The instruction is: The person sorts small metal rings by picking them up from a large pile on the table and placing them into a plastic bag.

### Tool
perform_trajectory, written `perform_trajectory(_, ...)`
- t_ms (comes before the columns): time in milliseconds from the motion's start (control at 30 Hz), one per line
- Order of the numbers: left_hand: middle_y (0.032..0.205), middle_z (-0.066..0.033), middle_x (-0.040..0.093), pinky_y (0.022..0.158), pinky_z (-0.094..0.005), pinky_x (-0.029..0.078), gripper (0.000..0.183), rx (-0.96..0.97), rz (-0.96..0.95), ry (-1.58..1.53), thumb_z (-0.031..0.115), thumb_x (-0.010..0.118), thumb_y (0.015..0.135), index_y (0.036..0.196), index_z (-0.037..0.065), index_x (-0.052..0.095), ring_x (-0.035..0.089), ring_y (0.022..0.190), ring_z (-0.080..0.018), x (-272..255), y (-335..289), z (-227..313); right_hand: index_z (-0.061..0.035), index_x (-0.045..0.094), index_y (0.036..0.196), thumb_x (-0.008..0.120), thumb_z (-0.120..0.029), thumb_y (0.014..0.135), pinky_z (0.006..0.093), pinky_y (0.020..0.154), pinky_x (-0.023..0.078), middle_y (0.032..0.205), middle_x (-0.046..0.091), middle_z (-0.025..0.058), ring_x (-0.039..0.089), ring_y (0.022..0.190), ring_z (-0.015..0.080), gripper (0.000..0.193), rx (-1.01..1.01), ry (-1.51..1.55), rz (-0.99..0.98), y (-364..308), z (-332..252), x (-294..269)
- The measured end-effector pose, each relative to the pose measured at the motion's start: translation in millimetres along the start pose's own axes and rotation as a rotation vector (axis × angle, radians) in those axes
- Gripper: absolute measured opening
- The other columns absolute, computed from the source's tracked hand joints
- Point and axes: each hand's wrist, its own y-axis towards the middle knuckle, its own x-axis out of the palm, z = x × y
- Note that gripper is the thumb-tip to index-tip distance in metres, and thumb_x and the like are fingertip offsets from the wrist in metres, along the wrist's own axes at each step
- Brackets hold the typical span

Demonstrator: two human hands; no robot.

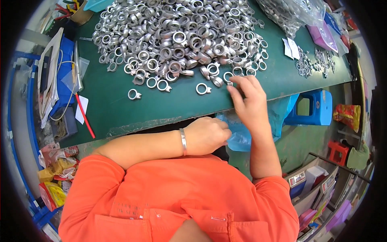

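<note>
Fingertips of our right hand (250,99) pinch a metal ring (228,77) at the near edge of the ring pile (177,36); our left hand (207,135), below that pile, grips a blue bag (242,135).

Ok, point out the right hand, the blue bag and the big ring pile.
right hand (249,99), head view, back of the hand.
blue bag (240,139), head view, crumpled plastic beside the left fist.
ring pile (177,36), head view, middle of the heap.
</note>
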Motion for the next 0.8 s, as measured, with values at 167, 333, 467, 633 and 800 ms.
perform_trajectory(167, 0.081, -0.0084, 0.061, 0.063, -0.0305, 0.049, 0.012, -0.004, 0.406, -0.254, 0.009, 0.065, 0.076, 0.085, 0.003, 0.061, 0.060, 0.070, -0.0215, -7.9, -7.9, -0.7, -0.0056, 0.062, 0.082, 0.070, -0.012, 0.069, 0.0382, 0.065, 0.043, 0.082, 0.055, 0.0098, 0.052, 0.076, 0.0295, 0.016, -0.024, -0.232, 0.041, -1.4, 3.9, 7.2)
perform_trajectory(333, 0.085, -0.0043, 0.056, 0.060, -0.0207, 0.047, 0.015, -0.315, 0.573, -0.623, 0.004, 0.061, 0.081, 0.095, -0.001, 0.061, 0.055, 0.066, -0.0086, -25.2, -16.7, 2.2, -0.0023, 0.062, 0.083, 0.063, 0.004, 0.072, 0.0260, 0.064, 0.045, 0.087, 0.056, 0.0094, 0.056, 0.076, 0.0177, 0.012, 0.113, 0.420, 0.076, -23.1, -5.1, 1.2)
perform_trajectory(467, 0.082, -0.0016, 0.056, 0.060, -0.0198, 0.044, 0.017, -0.513, 0.520, -1.090, 0.010, 0.061, 0.083, 0.096, -0.001, 0.060, 0.053, 0.066, -0.0071, -38.0, -14.1, 3.9, -0.0006, 0.060, 0.086, 0.064, 0.005, 0.073, 0.0271, 0.070, 0.047, 0.093, 0.058, 0.0125, 0.058, 0.082, 0.0203, 0.015, 0.054, 0.664, 0.087, -42.1, -14.6, 2.7)
perform_trajectory(633, 0.078, -0.0011, 0.058, 0.056, -0.0190, 0.040, 0.017, -0.520, 0.473, -1.406, 0.013, 0.064, 0.083, 0.094, 0.001, 0.060, 0.050, 0.065, -0.0064, -34.1, -14.9, -1.5, -0.0004, 0.060, 0.089, 0.063, 0.005, 0.075, 0.0301, 0.076, 0.049, 0.100, 0.059, 0.0144, 0.058, 0.089, 0.0221, 0.015, -0.034, 0.692, 0.055, -43.4, -16.1, 3.8)
perform_trajectory(800, 0.086, -0.0002, 0.053, 0.062, -0.0200, 0.043, 0.011, -0.342, 0.641, -1.150, -0.001, 0.066, 0.076, 0.086, 0.000, 0.062, 0.051, 0.074, -0.0073, -23.0, -10.7, -2.3, 0.0038, 0.048, 0.111, 0.048, 0.011, 0.081, 0.0334, 0.091, 0.043, 0.118, 0.053, 0.0173, 0.052, 0.108, 0.0243, 0.031, 0.077, 0.950, 0.065, -46.2, -11.0, 11.9)
